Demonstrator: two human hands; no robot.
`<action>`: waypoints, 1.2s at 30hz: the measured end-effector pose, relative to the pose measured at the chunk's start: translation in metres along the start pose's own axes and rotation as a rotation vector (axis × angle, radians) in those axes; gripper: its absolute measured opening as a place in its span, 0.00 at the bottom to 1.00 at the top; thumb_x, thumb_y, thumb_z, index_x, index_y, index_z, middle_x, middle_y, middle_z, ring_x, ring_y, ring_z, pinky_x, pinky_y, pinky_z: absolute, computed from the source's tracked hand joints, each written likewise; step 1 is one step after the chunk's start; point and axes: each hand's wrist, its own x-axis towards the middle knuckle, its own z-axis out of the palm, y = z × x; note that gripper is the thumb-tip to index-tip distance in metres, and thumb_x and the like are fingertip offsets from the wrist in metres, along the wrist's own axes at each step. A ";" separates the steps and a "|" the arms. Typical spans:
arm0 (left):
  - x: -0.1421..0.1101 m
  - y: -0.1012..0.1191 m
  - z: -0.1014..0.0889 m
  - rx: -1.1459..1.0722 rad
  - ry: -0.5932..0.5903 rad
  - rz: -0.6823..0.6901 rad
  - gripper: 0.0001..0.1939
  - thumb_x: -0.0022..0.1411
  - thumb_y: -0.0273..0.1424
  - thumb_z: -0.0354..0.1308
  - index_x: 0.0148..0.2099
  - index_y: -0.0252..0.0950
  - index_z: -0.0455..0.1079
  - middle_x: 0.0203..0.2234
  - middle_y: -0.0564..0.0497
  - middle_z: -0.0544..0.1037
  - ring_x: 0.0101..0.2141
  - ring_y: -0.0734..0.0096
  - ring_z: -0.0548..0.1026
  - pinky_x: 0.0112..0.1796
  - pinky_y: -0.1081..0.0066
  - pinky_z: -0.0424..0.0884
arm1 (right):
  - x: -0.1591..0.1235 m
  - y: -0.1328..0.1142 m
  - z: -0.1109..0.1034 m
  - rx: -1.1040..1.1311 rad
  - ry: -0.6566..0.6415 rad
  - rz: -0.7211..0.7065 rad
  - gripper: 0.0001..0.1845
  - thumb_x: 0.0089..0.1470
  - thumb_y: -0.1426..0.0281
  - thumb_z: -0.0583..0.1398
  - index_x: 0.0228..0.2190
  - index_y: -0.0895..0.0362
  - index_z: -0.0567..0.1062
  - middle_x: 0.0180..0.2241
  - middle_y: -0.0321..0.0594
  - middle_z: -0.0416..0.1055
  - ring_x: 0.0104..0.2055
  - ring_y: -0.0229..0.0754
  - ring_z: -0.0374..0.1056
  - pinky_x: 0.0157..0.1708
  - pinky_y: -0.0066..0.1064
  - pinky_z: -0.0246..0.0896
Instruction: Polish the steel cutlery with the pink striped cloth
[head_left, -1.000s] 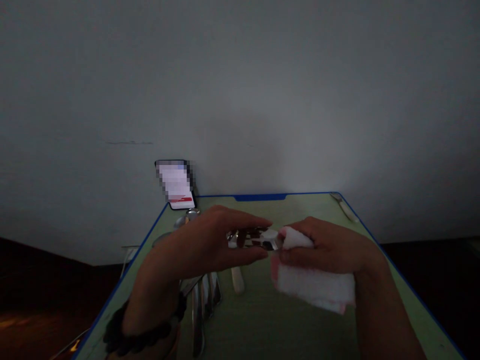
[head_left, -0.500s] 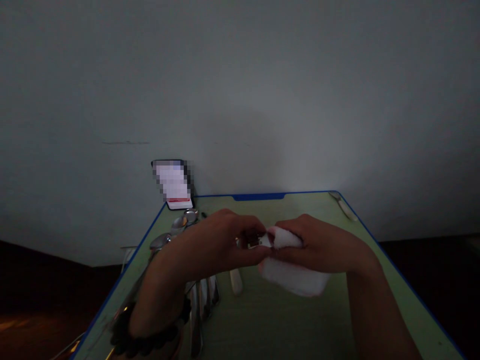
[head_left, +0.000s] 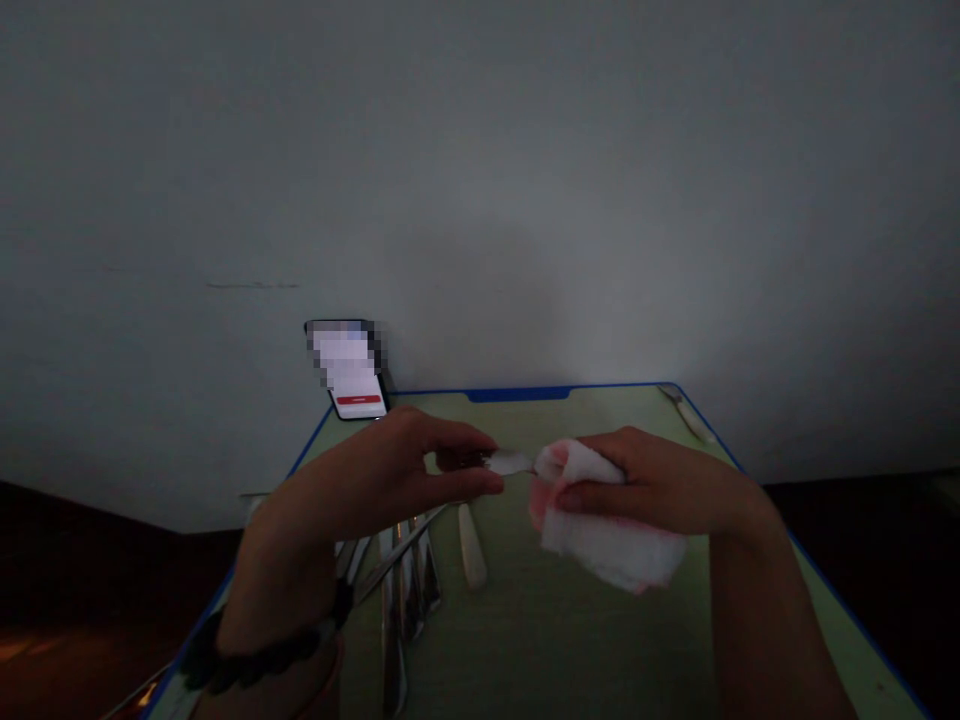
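A metal fork [head_left: 511, 462] is held level above the middle of the table. My left hand [head_left: 390, 475] is closed around its tined end, with the thumb below and the fingers above. At the other end, my right hand [head_left: 660, 480] grips a white and pink cloth [head_left: 615, 550] wrapped about the fork's handle, which is hidden. The cloth's loose part hangs below my right hand. Under the left hand lie several silver utensils [head_left: 394, 640], handles pointing toward me. Beside them is a utensil with a cream handle [head_left: 471, 548], its far end hidden.
A lit phone [head_left: 358, 375] leans on the wall at the table's back left corner. At the back right corner lies a fork with a cream handle [head_left: 694, 418]. The light green table [head_left: 570, 650] has a blue rim and stands against a grey wall [head_left: 495, 180].
My hands have drawn apart, the left moving left and the right slightly right with the cloth. More of the fork shows between them. My left arm now covers the spoons seen earlier.
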 end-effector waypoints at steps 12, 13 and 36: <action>0.017 0.008 0.017 0.280 0.124 -0.068 0.25 0.64 0.44 0.38 0.29 0.35 0.69 0.21 0.52 0.71 0.22 0.75 0.67 0.23 0.76 0.56 | 0.003 -0.005 0.008 -0.206 0.109 0.020 0.16 0.56 0.59 0.51 0.32 0.58 0.72 0.26 0.38 0.70 0.25 0.35 0.62 0.24 0.25 0.51; 0.017 0.009 0.016 0.278 0.124 -0.055 0.25 0.64 0.44 0.39 0.28 0.35 0.68 0.20 0.52 0.71 0.21 0.76 0.67 0.23 0.76 0.56 | 0.004 -0.006 0.009 -0.215 0.118 0.014 0.16 0.56 0.59 0.51 0.32 0.58 0.72 0.27 0.38 0.70 0.26 0.35 0.63 0.25 0.26 0.51; -0.019 0.020 -0.011 -0.128 0.496 0.168 0.19 0.58 0.30 0.56 0.53 0.44 0.61 0.37 0.52 0.76 0.35 0.73 0.74 0.36 0.74 0.70 | -0.016 -0.023 0.003 0.255 0.305 -0.076 0.16 0.54 0.58 0.54 0.31 0.59 0.71 0.21 0.33 0.65 0.22 0.31 0.59 0.18 0.20 0.53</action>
